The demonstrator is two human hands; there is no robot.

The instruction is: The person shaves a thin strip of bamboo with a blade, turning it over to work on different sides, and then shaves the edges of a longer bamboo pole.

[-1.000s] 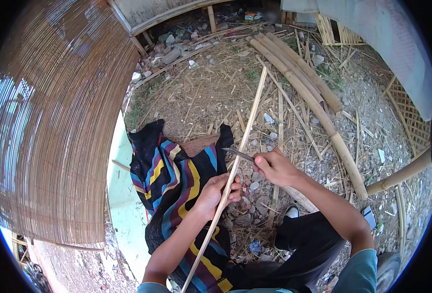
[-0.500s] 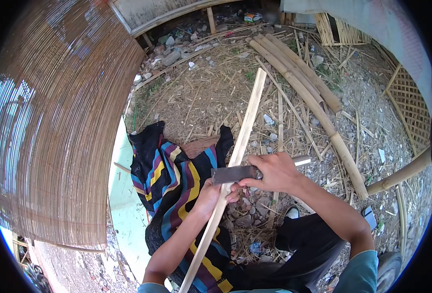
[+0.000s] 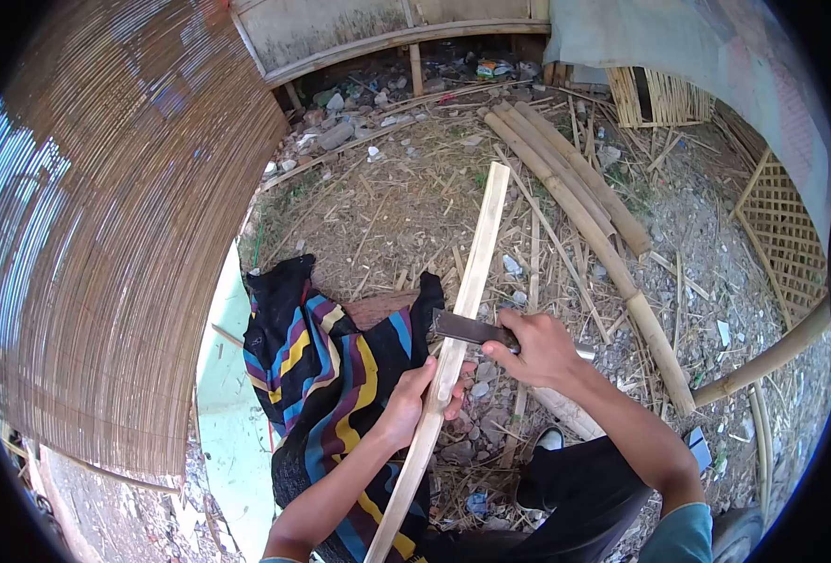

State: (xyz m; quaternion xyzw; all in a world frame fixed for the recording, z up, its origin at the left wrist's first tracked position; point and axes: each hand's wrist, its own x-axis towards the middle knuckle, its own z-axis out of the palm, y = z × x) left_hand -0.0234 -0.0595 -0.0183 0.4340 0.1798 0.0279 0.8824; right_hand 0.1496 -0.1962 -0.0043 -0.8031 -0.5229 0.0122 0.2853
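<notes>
Littered ground | left fingers holding bamboo strip | right fingers gripping knife across it

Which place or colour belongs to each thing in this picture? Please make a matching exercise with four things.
Column one:
1. Bamboo strip
2. Knife
3. Striped cloth
4. Lattice panel

Column two:
A. Black, yellow, blue and maroon
B. Held in the right hand
C. Near the picture's right edge
D. Held in the left hand

Pairs: 1-D, 2-B, 3-A, 4-C
</notes>
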